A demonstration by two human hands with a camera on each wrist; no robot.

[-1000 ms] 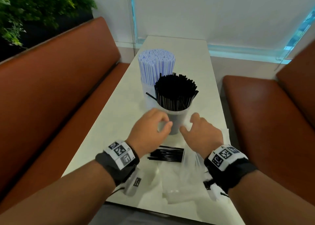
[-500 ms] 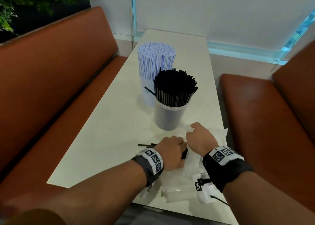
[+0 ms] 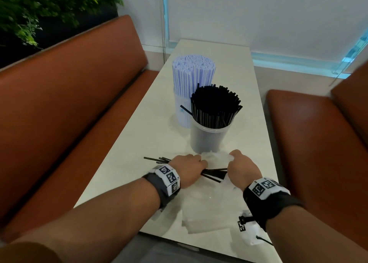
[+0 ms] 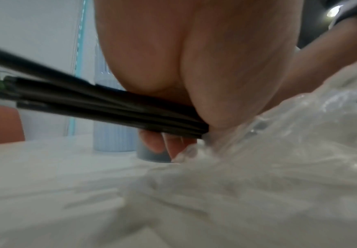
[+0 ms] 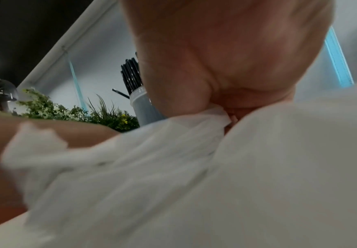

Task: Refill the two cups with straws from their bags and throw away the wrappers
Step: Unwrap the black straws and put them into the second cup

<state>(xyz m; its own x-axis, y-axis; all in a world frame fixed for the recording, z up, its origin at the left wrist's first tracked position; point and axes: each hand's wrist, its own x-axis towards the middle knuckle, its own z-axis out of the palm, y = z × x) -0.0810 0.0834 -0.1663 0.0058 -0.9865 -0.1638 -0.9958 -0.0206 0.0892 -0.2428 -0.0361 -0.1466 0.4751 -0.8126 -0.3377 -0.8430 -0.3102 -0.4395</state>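
On the white table [image 3: 127, 147] stand two cups: a grey cup [image 3: 207, 139] packed with black straws [image 3: 216, 105], and behind it a clear cup [image 3: 181, 111] full of white-and-blue straws [image 3: 191, 71]. My left hand [image 3: 190, 168] grips a small bundle of loose black straws [image 4: 92, 107] just above the table. Its ends stick out at both sides of the fist. My right hand [image 3: 242, 168] grips the crumpled clear plastic bag [image 3: 211, 207], whose mouth [image 5: 211, 115] is bunched in its fingers.
Brown leather benches run along both sides of the table [image 3: 65, 111] [image 3: 318, 143]. A green plant [image 3: 45, 6] stands behind the left bench. A white wall with a blue-lit strip [image 3: 294, 60] closes the far end.
Both hands have come back from the grey cup to the near table. The left hand has taken hold of the loose black straws and the right has gathered up the plastic bag.
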